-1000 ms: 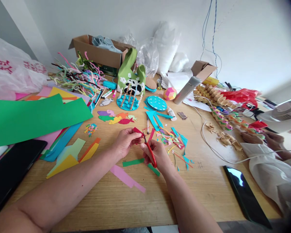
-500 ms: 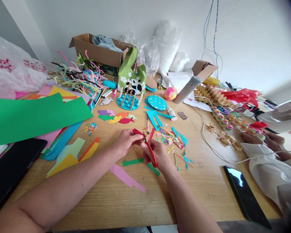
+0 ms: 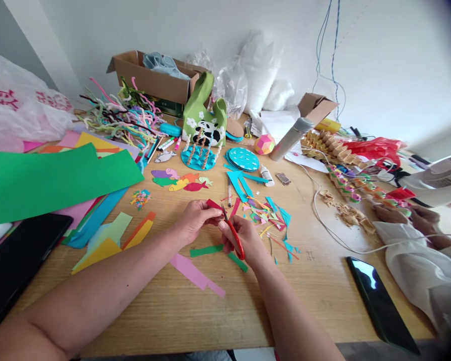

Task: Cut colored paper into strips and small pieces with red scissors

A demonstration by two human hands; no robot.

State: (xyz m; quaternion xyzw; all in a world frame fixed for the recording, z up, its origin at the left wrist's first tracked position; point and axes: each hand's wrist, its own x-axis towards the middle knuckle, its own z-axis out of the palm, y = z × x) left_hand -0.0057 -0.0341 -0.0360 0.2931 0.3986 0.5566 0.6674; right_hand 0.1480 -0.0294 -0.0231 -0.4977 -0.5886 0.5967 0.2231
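My left hand [image 3: 200,219] pinches a small piece of red paper [image 3: 213,203] near the middle of the table. Red-handled scissors [image 3: 236,241] are gripped in my right hand [image 3: 244,238], their blades pointing up-left at the paper by my left fingertips. Beneath my hands lie green strips [image 3: 206,250] and a pink paper strip [image 3: 197,275]. Coloured scraps [image 3: 265,215] are scattered just right of my hands. Several paper fish [image 3: 180,183] lie beyond my left hand, with a small heap of tiny paper bits [image 3: 140,199] nearer the left.
Large green paper [image 3: 56,183] covers other sheets at the left, beside a black device [image 3: 22,260]. A phone [image 3: 381,303] lies at the right, near another person's hands [image 3: 417,220] and a white cable [image 3: 334,238]. A metal flask [image 3: 291,139] and panda bag [image 3: 205,118] stand behind.
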